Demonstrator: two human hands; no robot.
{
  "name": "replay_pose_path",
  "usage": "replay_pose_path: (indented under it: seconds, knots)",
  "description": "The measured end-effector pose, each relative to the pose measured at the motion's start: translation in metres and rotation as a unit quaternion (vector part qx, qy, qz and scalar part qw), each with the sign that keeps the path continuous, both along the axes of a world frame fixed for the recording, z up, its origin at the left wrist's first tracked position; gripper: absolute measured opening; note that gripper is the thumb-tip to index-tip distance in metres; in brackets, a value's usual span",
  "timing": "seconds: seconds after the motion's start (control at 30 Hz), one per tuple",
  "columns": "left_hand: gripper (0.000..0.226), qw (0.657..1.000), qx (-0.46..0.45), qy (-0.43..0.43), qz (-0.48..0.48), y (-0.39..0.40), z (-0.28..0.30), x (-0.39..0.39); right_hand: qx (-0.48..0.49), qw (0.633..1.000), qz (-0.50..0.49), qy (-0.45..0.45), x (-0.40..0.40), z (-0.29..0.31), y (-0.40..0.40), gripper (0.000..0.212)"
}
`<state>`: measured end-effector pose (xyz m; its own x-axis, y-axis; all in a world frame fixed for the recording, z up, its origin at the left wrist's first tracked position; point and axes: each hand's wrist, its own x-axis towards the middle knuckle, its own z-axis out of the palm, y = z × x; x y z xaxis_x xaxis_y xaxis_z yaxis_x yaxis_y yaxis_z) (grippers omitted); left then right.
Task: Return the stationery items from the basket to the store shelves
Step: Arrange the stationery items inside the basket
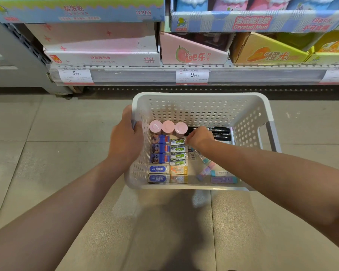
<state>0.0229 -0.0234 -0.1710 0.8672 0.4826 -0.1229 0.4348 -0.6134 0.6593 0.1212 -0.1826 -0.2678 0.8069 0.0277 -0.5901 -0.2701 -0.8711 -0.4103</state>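
L hand (126,137) first: fingers curl over the basket (249,122) rim on its L wall, thumb outside, gripping it. Judging by the pose, it holds the basket level & steady so the other hand can dig inside w/o it swinging.

Just inside those fingers, at the far end: three pink-capped bottles (167,127) stand upright in a row, caps up, touching. Nearer the wrist from them run two columns of small boxed erasers: blue-pack erasers (160,148) along the wall, green-label erasers (178,153) next col, then white/blue boxes (159,174) & yellow boxes (178,174) at the near end. Packed edge to edge, prob. so nothing slides.

R hand (199,138) is down in the basket, fingers bent & closed around the L ends of the black markers (220,133), which lie on their sides & stick out to the R of the knuckles. Can't tell if it grips one marker or several; fingertips are hidden under the hand. Looks like the pick step, markers not yet lifted.

Under the R forearm, near corner: loose pastel erasers (222,178) & a slim pen-like item (201,156), tilted, not stacked.

Beyond both hands: store shelf (145,76) w/ price tags (192,75) & slime display boxes (194,53); no marker slot visible there, so the right spot is likely elsewhere. Basket still nearly full; task looks early.
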Motion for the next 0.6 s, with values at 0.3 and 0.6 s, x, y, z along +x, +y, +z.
replay_pose_path:
  seconds: [0.3,0.6]
  knots:
    - [0.040,1.000,0.004,-0.001,-0.002,0.001,-0.001,0.000,0.074,0.994,0.077,0.000,0.007,0.027,-0.021,0.022]
    - [0.038,1.000,0.006,-0.007,-0.004,0.001,-0.001,0.000,-0.146,0.915,0.370,-0.070,-0.012,0.027,-0.038,0.069]
